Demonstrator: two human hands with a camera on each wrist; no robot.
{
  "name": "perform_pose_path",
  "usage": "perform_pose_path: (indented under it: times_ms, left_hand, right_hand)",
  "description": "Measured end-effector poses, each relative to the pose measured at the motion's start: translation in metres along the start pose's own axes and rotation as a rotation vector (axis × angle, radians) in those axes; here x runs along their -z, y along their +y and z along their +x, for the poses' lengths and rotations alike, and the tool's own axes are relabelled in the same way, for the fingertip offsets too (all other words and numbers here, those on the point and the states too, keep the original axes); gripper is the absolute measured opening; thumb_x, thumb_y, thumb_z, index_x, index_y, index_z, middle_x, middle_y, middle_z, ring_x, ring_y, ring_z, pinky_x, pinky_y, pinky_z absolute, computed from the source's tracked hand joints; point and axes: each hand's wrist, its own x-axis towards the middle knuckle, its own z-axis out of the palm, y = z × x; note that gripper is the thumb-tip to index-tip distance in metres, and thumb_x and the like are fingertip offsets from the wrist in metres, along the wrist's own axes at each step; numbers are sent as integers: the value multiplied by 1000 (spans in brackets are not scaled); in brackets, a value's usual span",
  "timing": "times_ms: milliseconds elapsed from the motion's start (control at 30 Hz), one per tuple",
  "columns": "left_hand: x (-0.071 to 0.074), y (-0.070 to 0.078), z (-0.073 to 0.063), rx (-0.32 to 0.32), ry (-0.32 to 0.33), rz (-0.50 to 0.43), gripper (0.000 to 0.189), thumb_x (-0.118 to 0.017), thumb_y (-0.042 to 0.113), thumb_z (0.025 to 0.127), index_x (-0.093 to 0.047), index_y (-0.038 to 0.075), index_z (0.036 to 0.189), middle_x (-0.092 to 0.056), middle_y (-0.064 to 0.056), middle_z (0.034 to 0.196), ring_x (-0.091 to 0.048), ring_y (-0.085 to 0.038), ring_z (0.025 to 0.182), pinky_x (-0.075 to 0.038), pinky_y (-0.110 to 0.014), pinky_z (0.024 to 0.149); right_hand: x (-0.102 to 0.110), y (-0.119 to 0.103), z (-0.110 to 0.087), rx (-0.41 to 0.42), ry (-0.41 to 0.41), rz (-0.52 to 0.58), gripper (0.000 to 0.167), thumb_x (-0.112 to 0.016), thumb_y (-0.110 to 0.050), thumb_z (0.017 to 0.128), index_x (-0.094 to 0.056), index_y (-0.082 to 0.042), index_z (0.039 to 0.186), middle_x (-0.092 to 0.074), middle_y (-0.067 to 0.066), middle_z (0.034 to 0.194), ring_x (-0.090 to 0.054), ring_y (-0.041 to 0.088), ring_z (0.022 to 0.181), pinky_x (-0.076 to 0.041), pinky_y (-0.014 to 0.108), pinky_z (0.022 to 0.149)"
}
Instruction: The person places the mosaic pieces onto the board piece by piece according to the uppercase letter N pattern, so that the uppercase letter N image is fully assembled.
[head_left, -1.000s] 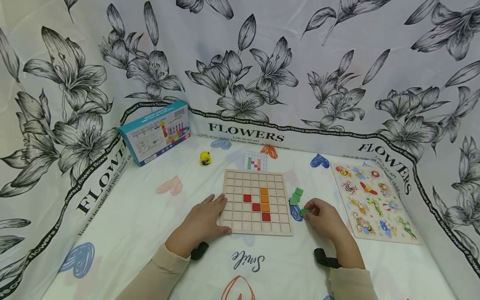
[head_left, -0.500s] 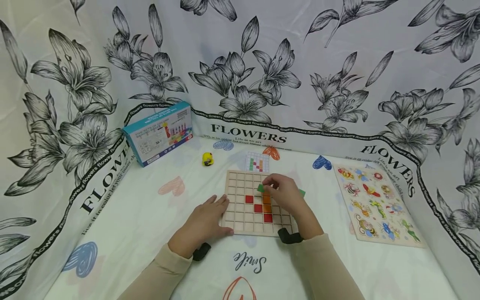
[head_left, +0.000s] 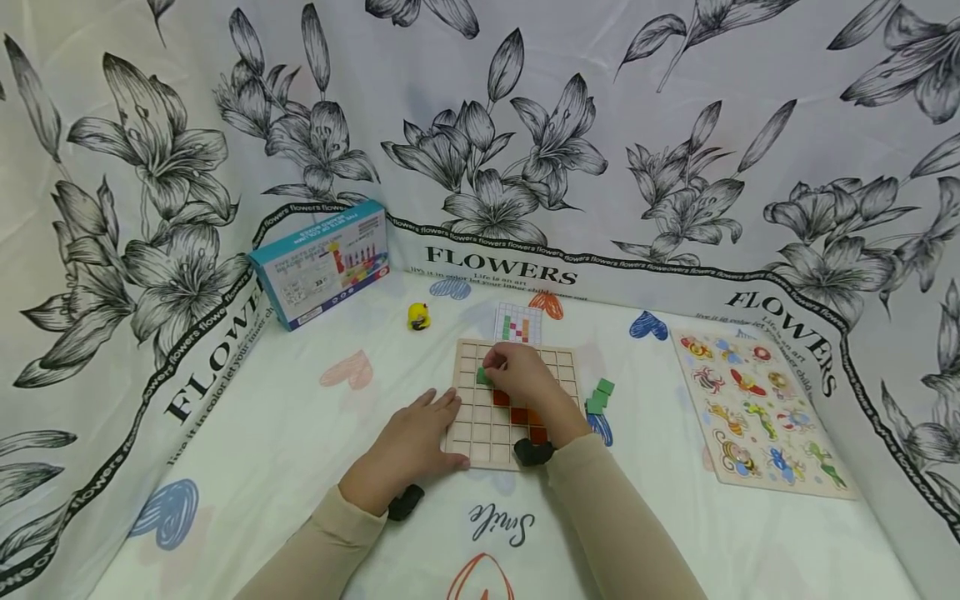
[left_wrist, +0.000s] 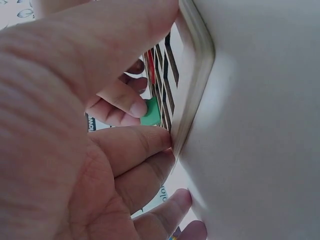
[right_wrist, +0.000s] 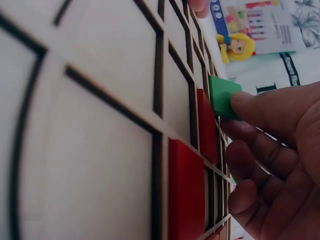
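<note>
My right hand pinches a green square tile between thumb and fingers over the upper left part of a wooden grid board. In the right wrist view this green tile stands tilted against the grid beside a red tile. Red tiles lie in a diagonal on the board; the orange ones are mostly hidden under my right hand. My left hand rests at the board's left edge, its fingers fairly straight. In the left wrist view, its fingertips touch the board's rim.
Loose green tiles lie right of the board. A pattern card is behind it. A yellow duck toy and a blue-and-white box stand back left. An insect puzzle board lies at the right.
My right hand has carried the green tile from the loose pile leftward across the board to its upper left part. My left hand has stayed at the board's edge.
</note>
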Motion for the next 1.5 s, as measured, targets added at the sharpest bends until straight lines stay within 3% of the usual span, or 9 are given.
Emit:
perform_pose_path:
  times_ms: [267, 500, 667, 900, 1133, 1267, 1500]
  left_hand:
    - [0, -1, 0, -5, 7, -1, 94, -92, 45, 86, -53, 4, 161, -45, -12, 172, -38, -41, 162, -41, -58, 126]
    - [0, -1, 0, -13, 15, -14, 94, -93, 44, 85, -54, 3, 160, -47, -13, 171, -39, -42, 161, -41, -57, 127]
    - [-1, 0, 1, -2, 6, -13, 94, -93, 45, 86, -53, 4, 161, -46, -11, 172, -38, -41, 162, -40, -57, 127]
    - [-1, 3, 1, 34, -13, -26, 96, -92, 46, 86, -51, 6, 163, -42, -8, 174, -34, -39, 165, -38, -60, 128]
    - [-2, 0, -1, 42, -11, -19, 96, -92, 47, 87, -50, 7, 163, -41, -7, 176, -32, -38, 165, -38, -61, 128]
    - [-1, -2, -1, 40, -11, -30, 96, -92, 46, 87, -50, 6, 163, -40, -8, 176, -32, -39, 165, -37, -60, 129]
    - [-4, 0, 0, 38, -18, -48, 96, -91, 46, 87, -49, 7, 164, -39, -7, 176, -30, -38, 166, -36, -60, 130]
  right_hand:
    - [1, -3, -4, 22, -54, -62, 5, -76, -20, 104, -78, -16, 105, -72, -2, 101, -63, 20, 89, -57, 37, 83]
    - [-2, -1, -3, 31, -45, -100, 5, -77, -16, 102, -80, -16, 106, -72, 0, 101, -64, 21, 94, -59, 41, 95]
    - [2, 6, -13, 42, -4, -65, 10, -77, -18, 103, -79, -16, 112, -71, -1, 104, -63, 20, 94, -58, 39, 91]
    - [30, 46, -55, -16, 116, 28, 21, -71, -15, 105, -77, -12, 125, -68, 5, 111, -58, 23, 94, -52, 32, 79]
    - [64, 99, -96, -115, 167, -60, 23, -70, -9, 105, -77, -5, 126, -66, 10, 110, -57, 25, 95, -51, 36, 80]
    - [67, 113, -104, -140, 162, -57, 23, -73, -9, 103, -77, -4, 125, -65, 11, 110, -55, 26, 95, -50, 36, 78]
    - [67, 116, -107, -155, 173, -11, 16, -76, -8, 101, -74, -6, 116, -62, 12, 116, -55, 25, 92, -49, 33, 75]
